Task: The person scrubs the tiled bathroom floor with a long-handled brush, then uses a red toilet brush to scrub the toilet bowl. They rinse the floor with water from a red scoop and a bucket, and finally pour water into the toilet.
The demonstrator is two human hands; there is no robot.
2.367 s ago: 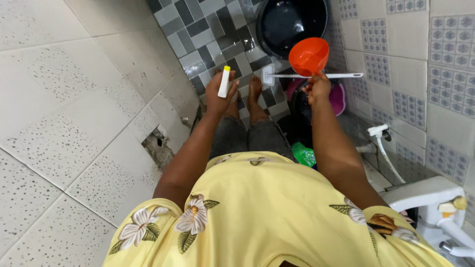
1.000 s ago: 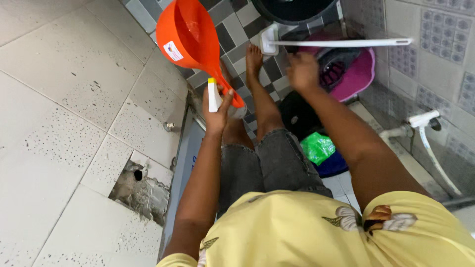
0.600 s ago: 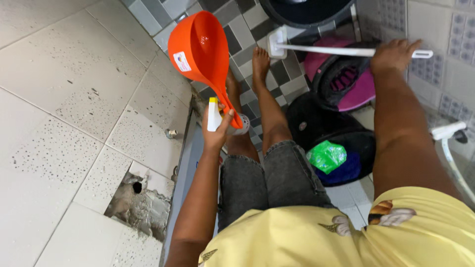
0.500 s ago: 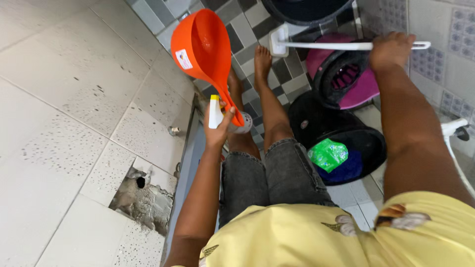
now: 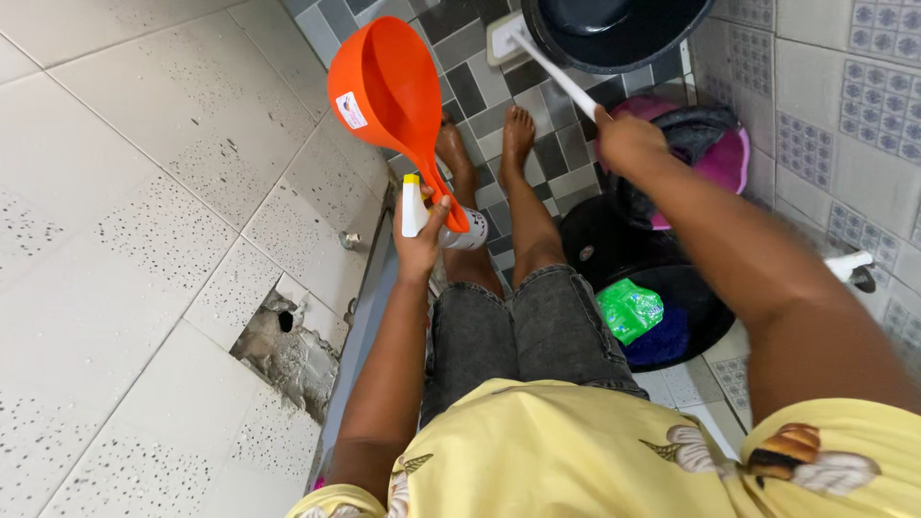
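A black basin [image 5: 614,29] sits on the grey checkered floor [image 5: 480,77] beyond the right fingers. Just past those fingers and to their right, a pink tub [image 5: 734,158] holds a dark basket [image 5: 696,129]. Nearer the body, a black bowl [image 5: 705,307] carries a green bag [image 5: 628,309] and blue cloth [image 5: 662,341]. Below the left fingers, the speckled wall tiles [image 5: 144,240] show a broken hole [image 5: 283,350]. A white tap [image 5: 849,264] juts from the patterned wall [image 5: 844,96] at right.

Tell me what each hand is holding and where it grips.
The left hand grips the orange scoop by its handle end, plus a white bottle around its body. The right hand grips the white brush by its handle.
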